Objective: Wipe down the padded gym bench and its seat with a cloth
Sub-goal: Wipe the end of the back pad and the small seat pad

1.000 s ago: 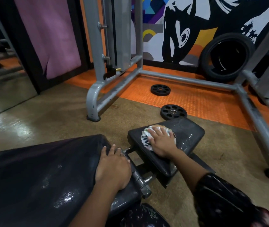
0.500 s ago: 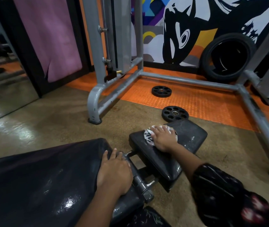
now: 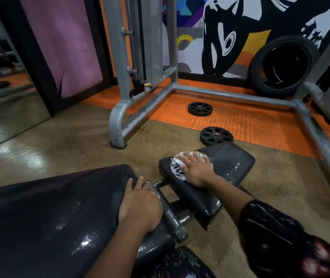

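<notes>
The black padded bench back fills the lower left, shiny with wet patches. Its smaller black seat pad lies beyond it to the right, joined by a metal hinge bar. My right hand presses flat on a white cloth with black print at the seat's left part. My left hand rests palm down on the end edge of the bench back, fingers spread, holding nothing.
Two black weight plates lie on the floor just past the seat. A grey machine frame stands behind, with a tyre against the mural wall. A mirror is at left.
My right hand and the cloth have slid slightly away from me along the seat pad. My left hand has stayed on the bench end.
</notes>
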`<state>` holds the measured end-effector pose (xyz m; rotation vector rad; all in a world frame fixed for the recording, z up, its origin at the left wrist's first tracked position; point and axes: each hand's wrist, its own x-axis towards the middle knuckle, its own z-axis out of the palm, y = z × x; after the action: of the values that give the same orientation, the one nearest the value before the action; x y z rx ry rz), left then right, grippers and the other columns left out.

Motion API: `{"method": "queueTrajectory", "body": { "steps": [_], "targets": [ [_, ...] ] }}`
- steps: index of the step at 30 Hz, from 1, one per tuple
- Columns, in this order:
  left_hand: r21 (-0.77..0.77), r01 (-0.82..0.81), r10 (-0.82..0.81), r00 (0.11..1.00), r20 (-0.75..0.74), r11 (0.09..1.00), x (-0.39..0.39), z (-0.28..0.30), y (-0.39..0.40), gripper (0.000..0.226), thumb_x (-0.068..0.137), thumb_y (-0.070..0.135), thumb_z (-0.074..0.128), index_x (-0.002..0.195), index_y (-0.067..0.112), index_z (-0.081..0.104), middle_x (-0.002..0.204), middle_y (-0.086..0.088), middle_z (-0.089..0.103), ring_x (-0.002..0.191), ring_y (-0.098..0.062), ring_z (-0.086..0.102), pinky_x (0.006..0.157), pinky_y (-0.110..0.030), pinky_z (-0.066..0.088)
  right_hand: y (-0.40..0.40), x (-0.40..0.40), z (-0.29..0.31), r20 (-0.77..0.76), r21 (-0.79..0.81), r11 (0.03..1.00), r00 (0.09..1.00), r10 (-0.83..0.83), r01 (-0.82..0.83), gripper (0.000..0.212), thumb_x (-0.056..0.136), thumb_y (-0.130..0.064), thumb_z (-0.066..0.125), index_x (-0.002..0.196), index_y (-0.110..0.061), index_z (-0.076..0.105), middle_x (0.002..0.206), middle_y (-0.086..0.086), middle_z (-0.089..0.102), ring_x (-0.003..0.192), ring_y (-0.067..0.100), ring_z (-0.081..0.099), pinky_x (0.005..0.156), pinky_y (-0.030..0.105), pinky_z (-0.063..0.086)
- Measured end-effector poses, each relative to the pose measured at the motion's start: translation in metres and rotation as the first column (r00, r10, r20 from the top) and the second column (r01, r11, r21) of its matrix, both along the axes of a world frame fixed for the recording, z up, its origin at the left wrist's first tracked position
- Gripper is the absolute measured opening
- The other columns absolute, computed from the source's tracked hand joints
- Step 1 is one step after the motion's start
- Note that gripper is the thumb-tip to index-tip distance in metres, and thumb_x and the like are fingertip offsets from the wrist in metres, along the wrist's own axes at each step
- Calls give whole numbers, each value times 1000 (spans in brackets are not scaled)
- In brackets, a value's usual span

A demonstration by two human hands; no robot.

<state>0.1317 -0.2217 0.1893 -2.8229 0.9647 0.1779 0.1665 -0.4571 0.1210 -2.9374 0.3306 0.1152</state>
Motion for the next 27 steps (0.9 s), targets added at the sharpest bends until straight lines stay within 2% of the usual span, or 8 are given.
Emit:
{"method": "queueTrajectory", "body": {
  "steps": [3, 7, 9, 13, 17, 20, 23, 27],
  "targets": [
    [7, 5, -5, 1000, 3, 1000, 0, 3, -1, 54, 99, 34, 15, 144, 9, 32, 157, -2, 21, 146, -21, 4, 117, -47, 0, 30, 34, 1, -48, -10, 998, 997, -55, 55, 53, 99, -44, 19, 150, -31, 17, 160, -5, 12, 147, 26, 3, 115, 57, 0],
    [34, -28, 28, 999, 27, 999, -2, 4, -3, 55, 99, 36, 15, 147, 10, 25, 159, -5, 14, 146, -24, -1, 116, -51, -3, 43, 3, -3, 0, -123, 973, 980, 198, -197, 58, 95, -49, 12, 151, -34, 10, 161, -6, 8, 147, 26, 2, 115, 53, 1],
    [35, -79, 77, 996, 46, 996, -6, 2, -5, 57, 98, 37, 12, 149, 11, 15, 159, -8, 5, 146, -28, -6, 114, -54, -7, 27, -24, -3, 34, -102, 962, 965, 259, -254, 62, 91, -55, 6, 150, -38, 13, 160, -8, 9, 147, 22, 3, 116, 50, 3],
    [17, -154, 153, 987, 51, 988, -4, 1, -6, 60, 98, 34, 11, 147, 3, -7, 159, -10, -5, 145, -27, -10, 114, -55, -7, -6, -15, 2, 48, -6, 997, 996, 75, -75, 50, 99, -50, 19, 148, -42, 15, 160, -10, 12, 147, 18, 7, 116, 48, 4],
    [49, -162, 159, 986, 59, 986, -1, 2, -3, 60, 98, 32, 13, 147, 1, -1, 158, -14, -6, 145, -28, -10, 114, -56, -7, 13, 35, 3, -34, 19, 991, 991, -133, 133, 53, 99, -45, 16, 151, -31, 17, 160, -4, 12, 147, 25, 3, 114, 56, 1],
    [66, -152, 148, 987, 60, 986, -2, 3, -1, 60, 98, 31, 15, 147, 1, 2, 158, -15, -4, 145, -30, -9, 114, -57, -6, 41, 34, -1, -45, -27, 999, 999, 16, -17, 56, 98, -46, 13, 151, -30, 12, 161, -4, 7, 147, 27, 1, 114, 56, -1],
    [68, -150, 145, 987, 68, 986, -5, 4, -1, 60, 98, 31, 16, 147, 1, 2, 158, -15, -4, 145, -30, -9, 113, -57, -6, 38, -7, -5, 45, -80, 975, 977, 209, -205, 60, 93, -54, 4, 150, -37, 12, 160, -8, 9, 147, 22, 4, 115, 50, 1],
    [74, -130, 126, 990, 59, 989, -5, 3, -1, 59, 98, 30, 14, 147, 1, 1, 158, -15, -6, 145, -31, -10, 113, -58, -5, 4, -26, -7, 116, 29, 1000, 993, 1, -4, 49, 100, -50, 16, 148, -42, 17, 158, -12, 17, 147, 17, 8, 116, 45, 3]
  ]
}}
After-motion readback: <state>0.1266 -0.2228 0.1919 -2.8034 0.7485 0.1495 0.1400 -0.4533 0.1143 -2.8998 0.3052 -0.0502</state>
